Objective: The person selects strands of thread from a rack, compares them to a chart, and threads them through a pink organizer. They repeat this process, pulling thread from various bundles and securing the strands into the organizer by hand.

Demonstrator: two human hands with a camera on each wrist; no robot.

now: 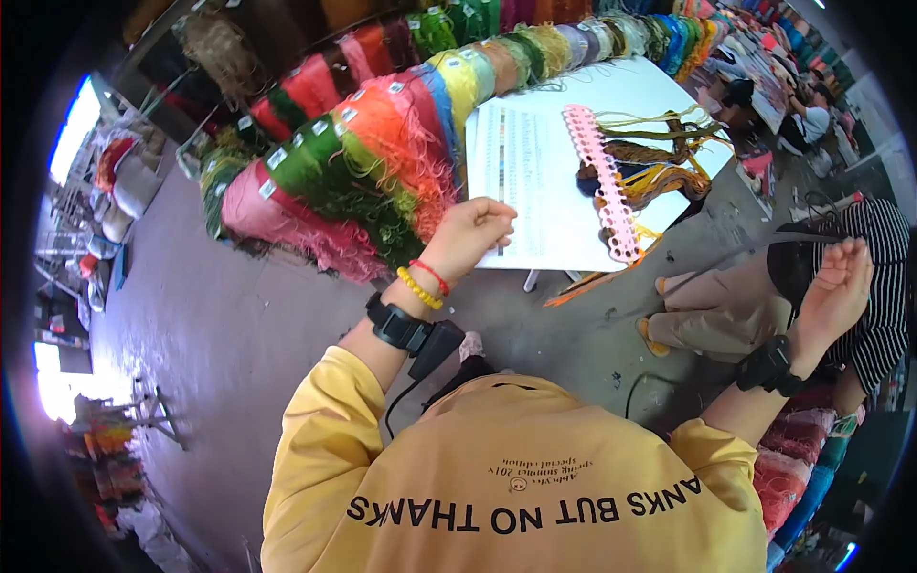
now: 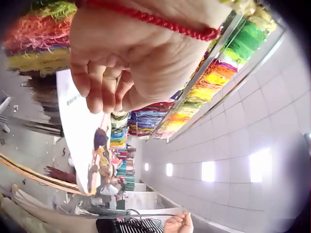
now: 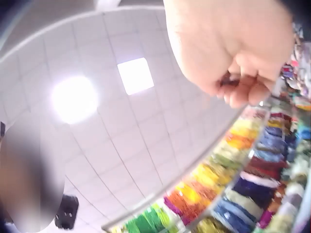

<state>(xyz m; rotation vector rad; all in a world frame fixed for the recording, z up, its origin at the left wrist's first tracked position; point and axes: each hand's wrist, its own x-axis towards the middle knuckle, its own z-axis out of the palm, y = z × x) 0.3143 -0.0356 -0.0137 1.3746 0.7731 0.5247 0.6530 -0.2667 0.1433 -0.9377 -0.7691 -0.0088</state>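
Note:
My left hand [image 1: 475, 229], with a red and a yellow bracelet at the wrist, hovers by the near left corner of a white table. Its fingers are loosely bent and hold nothing visible. On the table a printed sheet [image 1: 521, 181] lies beside a pink strip with holes [image 1: 604, 181]. Brown, black and golden thread skeins [image 1: 659, 167] hang from that strip. My right hand [image 1: 833, 291] is raised at the far right, away from the table, palm up with fingers loosely curled. It overlaps a person in a striped top in this view.
Bundles of coloured thread [image 1: 315, 181] line the table's left and back sides. A person in a striped top [image 1: 879, 248] and light trousers stands close on the right. More thread bundles [image 1: 793, 458] are at the lower right. Several people [image 1: 812, 115] sit further back.

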